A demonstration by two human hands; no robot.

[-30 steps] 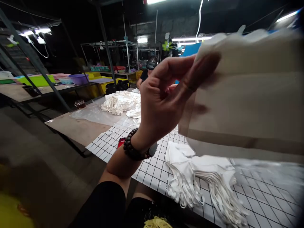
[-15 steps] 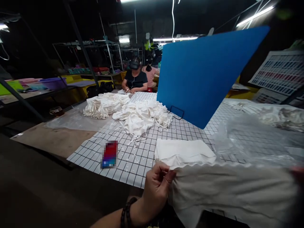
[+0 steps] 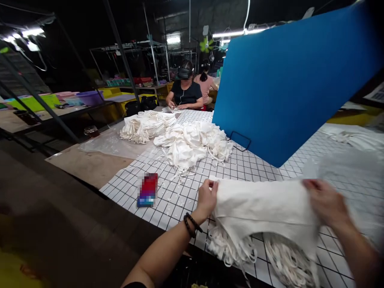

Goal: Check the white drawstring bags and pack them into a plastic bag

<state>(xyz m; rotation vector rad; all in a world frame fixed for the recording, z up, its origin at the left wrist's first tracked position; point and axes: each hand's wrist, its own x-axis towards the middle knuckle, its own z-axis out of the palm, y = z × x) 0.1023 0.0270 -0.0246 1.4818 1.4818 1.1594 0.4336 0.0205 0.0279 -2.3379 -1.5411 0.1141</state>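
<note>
At the near edge of the gridded table (image 3: 168, 200), your left hand (image 3: 206, 198) and right hand (image 3: 325, 202) now pinch a white cloth bag (image 3: 264, 208), lowered from mid-air onto the stack (image 3: 288, 260), seemingly being laid down.

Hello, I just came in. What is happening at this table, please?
A person is handling a white cloth bag, holding it by both ends: the left hand pinches its left corner, the right hand grips its right side. The bag lies over a stack of similar white bags with strap handles on the black-gridded white table. A loose heap of white bags lies farther back, beside a tall blue board. Two other people sit at the far end.
</note>
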